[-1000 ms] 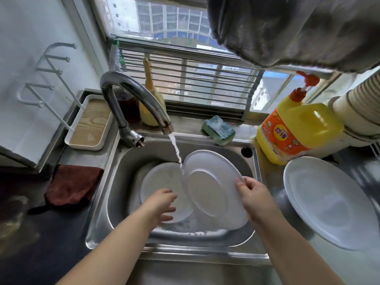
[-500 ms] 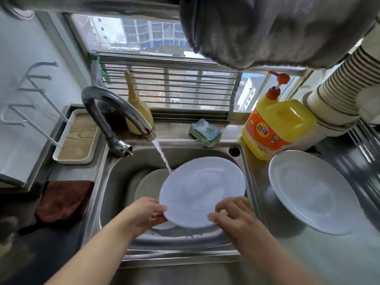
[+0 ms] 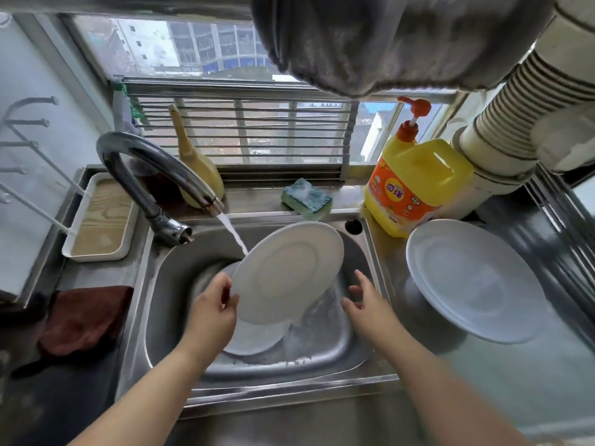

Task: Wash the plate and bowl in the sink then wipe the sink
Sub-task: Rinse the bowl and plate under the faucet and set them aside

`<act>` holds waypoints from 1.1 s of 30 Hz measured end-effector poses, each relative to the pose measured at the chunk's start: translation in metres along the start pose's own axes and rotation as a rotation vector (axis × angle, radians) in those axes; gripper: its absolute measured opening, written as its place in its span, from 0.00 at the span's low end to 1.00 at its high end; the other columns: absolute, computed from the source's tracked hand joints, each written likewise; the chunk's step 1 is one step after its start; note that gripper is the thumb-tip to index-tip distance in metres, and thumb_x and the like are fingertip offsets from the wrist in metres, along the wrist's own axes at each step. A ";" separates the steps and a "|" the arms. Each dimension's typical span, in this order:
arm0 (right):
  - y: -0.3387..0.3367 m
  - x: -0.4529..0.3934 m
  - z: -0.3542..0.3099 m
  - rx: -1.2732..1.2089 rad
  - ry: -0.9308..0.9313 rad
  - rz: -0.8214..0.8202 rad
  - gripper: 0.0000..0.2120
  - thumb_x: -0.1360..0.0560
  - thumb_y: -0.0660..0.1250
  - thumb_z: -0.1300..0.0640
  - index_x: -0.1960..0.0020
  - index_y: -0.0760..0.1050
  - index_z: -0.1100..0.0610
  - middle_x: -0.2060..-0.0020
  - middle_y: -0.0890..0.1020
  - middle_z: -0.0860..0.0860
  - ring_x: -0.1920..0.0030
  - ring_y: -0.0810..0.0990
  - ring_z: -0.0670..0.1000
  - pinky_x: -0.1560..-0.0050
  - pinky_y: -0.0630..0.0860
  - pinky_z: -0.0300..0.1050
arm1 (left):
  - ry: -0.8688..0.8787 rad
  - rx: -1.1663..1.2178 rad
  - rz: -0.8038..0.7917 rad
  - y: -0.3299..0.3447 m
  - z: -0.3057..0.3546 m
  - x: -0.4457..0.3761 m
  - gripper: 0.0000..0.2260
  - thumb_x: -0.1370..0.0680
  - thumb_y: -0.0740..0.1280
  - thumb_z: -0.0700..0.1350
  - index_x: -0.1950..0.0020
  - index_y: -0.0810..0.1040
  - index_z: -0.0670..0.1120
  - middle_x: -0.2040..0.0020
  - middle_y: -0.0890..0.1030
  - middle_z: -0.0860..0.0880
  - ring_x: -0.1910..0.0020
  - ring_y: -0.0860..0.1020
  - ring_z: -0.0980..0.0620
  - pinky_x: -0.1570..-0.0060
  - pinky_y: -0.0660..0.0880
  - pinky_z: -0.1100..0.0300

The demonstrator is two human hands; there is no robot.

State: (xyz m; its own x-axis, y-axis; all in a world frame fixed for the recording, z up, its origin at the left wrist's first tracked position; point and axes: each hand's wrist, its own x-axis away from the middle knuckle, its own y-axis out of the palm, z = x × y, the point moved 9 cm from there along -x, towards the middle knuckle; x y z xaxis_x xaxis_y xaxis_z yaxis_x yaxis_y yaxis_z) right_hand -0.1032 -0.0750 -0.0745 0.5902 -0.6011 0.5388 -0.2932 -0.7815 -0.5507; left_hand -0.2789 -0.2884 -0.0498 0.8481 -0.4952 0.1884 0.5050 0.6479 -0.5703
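Observation:
A white plate [image 3: 289,272] is tilted over the steel sink [image 3: 161,317], its underside facing me, with tap water landing on its upper left edge. My left hand [image 3: 214,312] grips the plate's lower left rim. Just right of the plate my right hand [image 3: 365,299] hovers apart from it, fingers spread and holding nothing. A second white dish [image 3: 257,338] lies in the sink bottom, mostly hidden under the held plate; whether it is a plate or a bowl I cannot tell.
The tap [image 3: 154,175] runs at the sink's back left. A green sponge [image 3: 306,198] and yellow detergent jug [image 3: 413,188] sit behind the sink. Another white plate [image 3: 473,278] lies on the right counter, a brown cloth [image 3: 85,318] left, a white tray [image 3: 99,217] beyond.
The plate has turned from near flat to tilted with its underside toward me. My right hand has let go of its rim and moved off to the right; my left hand keeps hold.

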 end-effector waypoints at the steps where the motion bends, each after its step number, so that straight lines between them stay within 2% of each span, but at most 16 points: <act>1: 0.002 -0.006 0.000 -0.028 0.013 -0.001 0.33 0.21 0.62 0.53 0.23 0.47 0.48 0.31 0.70 0.50 0.35 0.72 0.52 0.35 0.69 0.51 | 0.054 -0.044 0.031 -0.004 0.006 0.001 0.14 0.23 0.64 0.34 0.64 0.65 0.48 0.70 0.70 0.48 0.70 0.66 0.52 0.69 0.64 0.63; 3: 0.003 -0.015 0.001 -0.054 0.006 0.011 0.33 0.21 0.61 0.52 0.23 0.46 0.49 0.33 0.73 0.51 0.36 0.74 0.53 0.38 0.70 0.49 | 0.176 -0.107 0.090 -0.011 0.017 0.004 0.15 0.22 0.63 0.35 0.64 0.64 0.50 0.70 0.69 0.52 0.71 0.67 0.55 0.69 0.65 0.62; 5: 0.002 -0.019 0.001 0.016 -0.046 0.032 0.27 0.21 0.61 0.53 0.24 0.57 0.53 0.38 0.77 0.51 0.39 0.76 0.53 0.46 0.69 0.40 | 0.260 -0.144 0.102 -0.011 0.022 0.009 0.12 0.22 0.64 0.37 0.63 0.68 0.47 0.68 0.72 0.53 0.69 0.71 0.55 0.67 0.69 0.60; 7: 0.001 -0.017 0.000 0.105 -0.093 0.070 0.12 0.21 0.61 0.53 0.39 0.76 0.52 0.50 0.81 0.49 0.44 0.78 0.53 0.56 0.67 0.37 | 0.312 -0.162 0.114 -0.011 0.023 0.012 0.07 0.23 0.66 0.36 0.60 0.73 0.42 0.64 0.77 0.49 0.66 0.74 0.52 0.64 0.72 0.59; 8: -0.002 -0.014 0.001 0.111 -0.099 0.088 0.08 0.21 0.61 0.54 0.48 0.79 0.51 0.57 0.81 0.48 0.50 0.79 0.52 0.61 0.67 0.37 | 0.324 -0.157 0.133 -0.012 0.023 0.014 0.04 0.23 0.67 0.35 0.58 0.76 0.41 0.62 0.79 0.49 0.64 0.75 0.53 0.62 0.73 0.61; 10: -0.013 -0.006 -0.002 0.071 -0.142 0.141 0.09 0.22 0.62 0.54 0.60 0.76 0.51 0.67 0.78 0.46 0.61 0.77 0.50 0.68 0.67 0.33 | 0.307 -0.123 0.189 -0.018 0.026 0.015 0.03 0.24 0.67 0.34 0.56 0.78 0.42 0.62 0.79 0.49 0.63 0.75 0.54 0.62 0.71 0.68; 12: -0.033 0.005 -0.011 0.023 -0.199 0.220 0.13 0.22 0.64 0.53 0.65 0.72 0.53 0.71 0.77 0.47 0.67 0.75 0.48 0.70 0.66 0.32 | 0.231 -0.072 0.204 -0.021 0.030 0.014 0.04 0.23 0.66 0.35 0.54 0.78 0.43 0.63 0.79 0.50 0.63 0.75 0.53 0.63 0.69 0.69; 13: -0.046 0.011 -0.017 0.015 -0.234 0.263 0.12 0.22 0.64 0.53 0.64 0.73 0.54 0.71 0.77 0.47 0.68 0.75 0.47 0.69 0.67 0.34 | 0.185 -0.042 0.191 -0.020 0.032 0.013 0.04 0.23 0.66 0.36 0.53 0.78 0.44 0.62 0.80 0.49 0.62 0.75 0.51 0.63 0.69 0.69; 15: -0.071 0.022 -0.030 0.026 -0.272 0.337 0.05 0.23 0.64 0.56 0.55 0.78 0.53 0.66 0.81 0.46 0.64 0.78 0.46 0.65 0.69 0.34 | 0.118 0.016 0.159 -0.014 0.035 0.008 0.06 0.23 0.65 0.37 0.52 0.77 0.48 0.61 0.81 0.51 0.61 0.76 0.50 0.62 0.69 0.68; 17: -0.091 0.034 -0.041 0.045 -0.289 0.355 0.11 0.23 0.64 0.57 0.42 0.77 0.49 0.57 0.83 0.45 0.59 0.78 0.42 0.61 0.69 0.27 | 0.068 0.074 0.120 -0.006 0.040 0.004 0.10 0.23 0.66 0.39 0.56 0.76 0.55 0.62 0.81 0.54 0.60 0.78 0.50 0.60 0.73 0.58; 20: -0.113 0.048 -0.043 0.116 -0.254 0.352 0.18 0.22 0.64 0.54 0.33 0.71 0.49 0.47 0.81 0.46 0.55 0.76 0.43 0.53 0.69 0.32 | 0.034 0.119 0.070 0.004 0.056 0.005 0.09 0.23 0.66 0.41 0.57 0.77 0.56 0.63 0.82 0.57 0.59 0.79 0.51 0.59 0.74 0.52; 22: -0.122 0.052 -0.030 0.122 -0.183 0.367 0.19 0.22 0.63 0.52 0.31 0.70 0.49 0.48 0.80 0.46 0.57 0.75 0.42 0.53 0.69 0.33 | 0.013 0.169 0.041 0.010 0.068 0.008 0.09 0.23 0.66 0.39 0.57 0.78 0.54 0.63 0.82 0.54 0.58 0.80 0.49 0.57 0.76 0.51; 25: -0.139 0.057 0.000 0.052 -0.060 0.423 0.16 0.23 0.63 0.49 0.36 0.74 0.49 0.55 0.79 0.45 0.59 0.76 0.44 0.53 0.70 0.37 | -0.058 0.272 -0.019 0.020 0.085 0.008 0.07 0.23 0.66 0.39 0.54 0.79 0.51 0.60 0.83 0.50 0.57 0.81 0.46 0.54 0.79 0.44; 27: -0.155 0.063 0.021 -0.021 0.010 0.467 0.11 0.23 0.63 0.50 0.43 0.76 0.52 0.60 0.81 0.48 0.62 0.78 0.46 0.53 0.73 0.42 | -0.111 0.383 -0.081 0.036 0.105 0.005 0.07 0.22 0.65 0.37 0.53 0.79 0.48 0.59 0.83 0.49 0.58 0.81 0.47 0.57 0.79 0.49; 29: -0.173 0.070 0.039 -0.085 0.044 0.519 0.10 0.23 0.62 0.54 0.45 0.77 0.56 0.62 0.81 0.50 0.64 0.79 0.49 0.55 0.76 0.45 | -0.116 0.416 -0.147 0.059 0.133 0.000 0.09 0.22 0.64 0.35 0.57 0.79 0.47 0.63 0.83 0.48 0.63 0.80 0.49 0.59 0.79 0.53; 33: -0.202 0.079 0.081 -0.232 0.146 0.562 0.11 0.24 0.60 0.56 0.42 0.71 0.57 0.56 0.79 0.53 0.63 0.79 0.53 0.64 0.76 0.47 | 0.000 0.245 -0.337 0.120 0.178 -0.011 0.10 0.22 0.63 0.39 0.62 0.79 0.45 0.73 0.80 0.49 0.73 0.80 0.49 0.61 0.81 0.48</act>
State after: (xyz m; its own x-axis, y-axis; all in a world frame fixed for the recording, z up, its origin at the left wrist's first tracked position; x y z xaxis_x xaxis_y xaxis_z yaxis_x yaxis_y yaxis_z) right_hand 0.0635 0.0491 0.0278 0.1942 -0.9348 0.2975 -0.6942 -0.3452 -0.6316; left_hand -0.1990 -0.1022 0.0225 0.6288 -0.7032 0.3319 0.7776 0.5681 -0.2695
